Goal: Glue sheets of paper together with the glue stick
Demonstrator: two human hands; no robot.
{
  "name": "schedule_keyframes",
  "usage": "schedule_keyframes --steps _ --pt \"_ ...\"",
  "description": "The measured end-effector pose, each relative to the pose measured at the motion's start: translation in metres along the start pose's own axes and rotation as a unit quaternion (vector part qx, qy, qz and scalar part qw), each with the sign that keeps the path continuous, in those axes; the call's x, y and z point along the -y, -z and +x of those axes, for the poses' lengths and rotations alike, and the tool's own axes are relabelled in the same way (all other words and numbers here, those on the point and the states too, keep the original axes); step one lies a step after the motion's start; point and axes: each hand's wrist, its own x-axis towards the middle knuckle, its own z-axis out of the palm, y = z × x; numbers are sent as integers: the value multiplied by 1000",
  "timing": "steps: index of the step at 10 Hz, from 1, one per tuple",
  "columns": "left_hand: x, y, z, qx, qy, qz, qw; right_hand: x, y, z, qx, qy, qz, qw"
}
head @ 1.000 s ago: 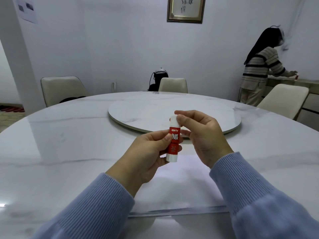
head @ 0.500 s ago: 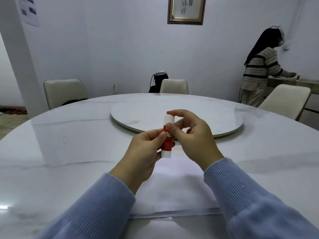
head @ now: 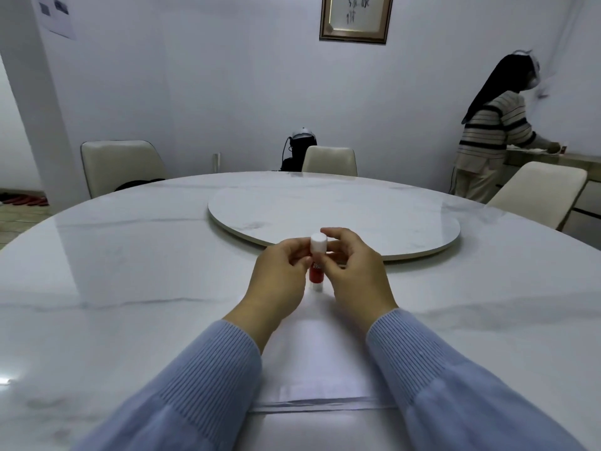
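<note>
so i had the glue stick [head: 317, 266] upright between both hands, above the far end of the paper sheets [head: 320, 362]: left hand [head: 279, 281] gripped the red body, right hand [head: 356, 275] pinched the white cap [head: 318, 244]. uncapping step, i judged; next needed a pull off.

A round white marble table [head: 130, 288] carries a raised turntable [head: 335, 219] at its middle. Three cream chairs stand round the far side: one left [head: 122, 166], one centre [head: 330, 160], one right [head: 536, 190]. Behind the centre chair sits a dark device [head: 297, 149]. A framed picture [head: 356, 17] hangs on the wall. A person in a striped sweater [head: 491, 131] stands at a counter [head: 553, 159], far right.
</note>
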Motion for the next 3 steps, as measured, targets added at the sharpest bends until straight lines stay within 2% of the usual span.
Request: schedule_keyframes --steps 2,3 --pt "4 0 0 16 -5 -9 1000 -6 -3 2 20 -12 -20 1000" --pt "5 -1 2 1 -2 -6 1000 -4 -2 2 2 -42 9 999"
